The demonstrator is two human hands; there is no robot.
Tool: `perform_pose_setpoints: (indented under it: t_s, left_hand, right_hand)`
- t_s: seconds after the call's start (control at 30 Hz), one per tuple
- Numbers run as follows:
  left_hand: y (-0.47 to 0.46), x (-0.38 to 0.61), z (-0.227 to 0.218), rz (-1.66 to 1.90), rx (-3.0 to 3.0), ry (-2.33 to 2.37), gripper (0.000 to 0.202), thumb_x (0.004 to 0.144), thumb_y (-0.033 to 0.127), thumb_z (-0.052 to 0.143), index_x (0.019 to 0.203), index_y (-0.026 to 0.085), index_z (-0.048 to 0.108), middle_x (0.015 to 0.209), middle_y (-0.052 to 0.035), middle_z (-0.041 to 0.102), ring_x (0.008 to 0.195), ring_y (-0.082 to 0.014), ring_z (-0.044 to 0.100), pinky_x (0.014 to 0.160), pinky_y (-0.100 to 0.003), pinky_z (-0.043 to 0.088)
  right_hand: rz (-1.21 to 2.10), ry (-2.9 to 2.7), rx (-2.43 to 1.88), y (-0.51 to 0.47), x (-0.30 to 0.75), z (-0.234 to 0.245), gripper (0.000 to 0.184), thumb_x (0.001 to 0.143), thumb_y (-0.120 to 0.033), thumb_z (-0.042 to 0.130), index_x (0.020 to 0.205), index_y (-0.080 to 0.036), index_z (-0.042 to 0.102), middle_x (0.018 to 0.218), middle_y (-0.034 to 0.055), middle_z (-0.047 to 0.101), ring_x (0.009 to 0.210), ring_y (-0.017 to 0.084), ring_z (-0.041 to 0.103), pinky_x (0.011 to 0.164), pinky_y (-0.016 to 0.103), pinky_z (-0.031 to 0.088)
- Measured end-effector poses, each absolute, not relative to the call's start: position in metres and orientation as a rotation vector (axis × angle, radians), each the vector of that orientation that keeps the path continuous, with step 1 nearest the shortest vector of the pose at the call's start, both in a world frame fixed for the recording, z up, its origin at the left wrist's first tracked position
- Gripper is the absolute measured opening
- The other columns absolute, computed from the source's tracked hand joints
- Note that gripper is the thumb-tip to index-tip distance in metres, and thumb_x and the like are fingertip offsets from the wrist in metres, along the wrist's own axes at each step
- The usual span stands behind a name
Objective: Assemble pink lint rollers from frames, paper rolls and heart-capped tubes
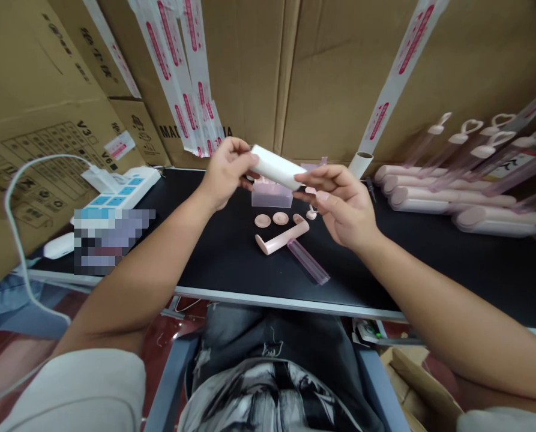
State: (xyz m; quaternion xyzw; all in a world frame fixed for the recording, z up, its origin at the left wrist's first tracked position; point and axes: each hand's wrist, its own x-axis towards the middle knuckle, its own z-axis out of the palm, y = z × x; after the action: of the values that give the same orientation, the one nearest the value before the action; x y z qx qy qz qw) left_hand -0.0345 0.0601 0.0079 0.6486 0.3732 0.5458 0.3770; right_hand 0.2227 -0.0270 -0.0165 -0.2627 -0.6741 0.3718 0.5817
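My left hand [225, 171] and my right hand [340, 207] hold a white roll [277, 167] between them, above the black table [430, 252]. The left fingers are wrapped round its left end; the right fingertips pinch its right end. Below the roll lie a pink handle [282, 236], two pink round caps [271, 219], a clear pink tube [309, 261] and a clear pink box [271, 195].
Finished pink rollers [452, 201] lie stacked at the right, with clear handled covers [497, 141] leaning behind them. A white power strip [121, 189] with a cable sits at the left. Cardboard boxes [331, 72] with tape strips wall the back. A cardboard tube [360, 163] stands near the centre.
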Motion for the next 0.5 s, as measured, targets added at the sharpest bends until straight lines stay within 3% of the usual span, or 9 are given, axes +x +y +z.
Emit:
perform_pose_setpoints:
  t_s: [0.1,0.23,0.37,0.5]
  left_hand:
    - [0.081,-0.056,0.014,1.668,1.604,1.120,0.022,0.097,0.035,0.068,0.101,0.025,0.049,0.088,0.0006,0.058,0.072,-0.0142,0.064,0.064,-0.029,0.056]
    - [0.102,-0.077,0.008,1.820,1.782,1.419,0.033,0.081,0.017,0.080,0.096,0.024,0.051,0.087,0.0011,0.057,0.083,-0.0169,0.062,0.085,-0.036,0.057]
    - [0.103,-0.075,-0.011,1.608,1.988,1.548,0.035,0.077,0.020,0.083,0.100,0.024,0.057,0.091,-0.0004,0.061,0.088,-0.0191,0.063,0.092,-0.039,0.055]
    - [0.099,-0.066,-0.022,1.468,2.067,1.549,0.034,0.080,0.024,0.081,0.105,0.024,0.058,0.097,-0.0014,0.065,0.084,-0.0174,0.061,0.086,-0.037,0.053]
  right_hand:
    - [0.697,-1.738,-0.646,-0.023,0.228,-0.022,0.035,0.102,-0.054,0.073,0.127,-0.030,0.066,0.138,0.0096,0.077,0.135,0.029,0.072,0.119,0.052,0.056]
    - [0.450,-2.143,-0.817,-0.005,0.229,-0.032,0.050,0.108,-0.059,0.056,0.145,-0.026,0.065,0.154,0.0153,0.070,0.149,0.036,0.062,0.127,0.062,0.046]
    - [0.395,-2.511,-1.028,0.006,0.221,-0.036,0.068,0.111,-0.064,0.042,0.162,-0.019,0.056,0.173,0.0204,0.051,0.169,0.046,0.032,0.131,0.080,0.023]
    - [0.348,-2.586,-1.121,0.006,0.217,-0.035,0.070,0.113,-0.062,0.038,0.165,-0.018,0.053,0.174,0.0213,0.050,0.170,0.050,0.028,0.128,0.086,0.020]
